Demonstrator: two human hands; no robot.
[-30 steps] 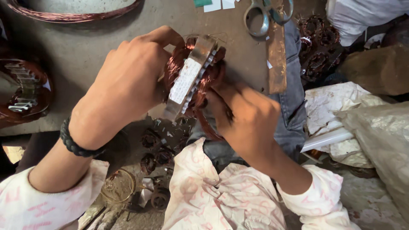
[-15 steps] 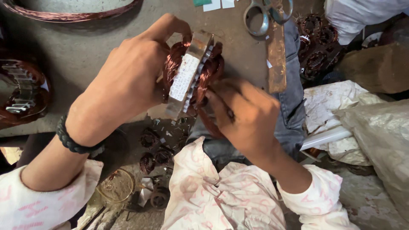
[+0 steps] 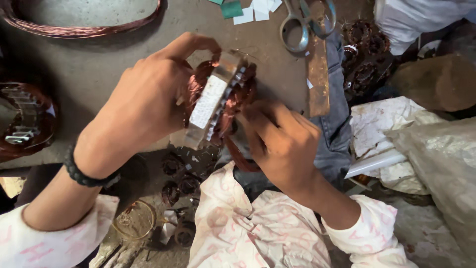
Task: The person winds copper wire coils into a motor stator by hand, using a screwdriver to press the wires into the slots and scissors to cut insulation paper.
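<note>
Clearly heavy and rigid, the motor stator [image 3: 214, 101] is held above the tabletop [image 3: 99, 59], left hand [image 3: 144, 104] closed around its steel core, right hand [image 3: 282, 141] pinching the delicate copper winding [image 3: 233, 106], which snags easily.

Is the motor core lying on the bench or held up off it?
Held up: the left hand grips the motor core while the right hand touches its windings.
</note>
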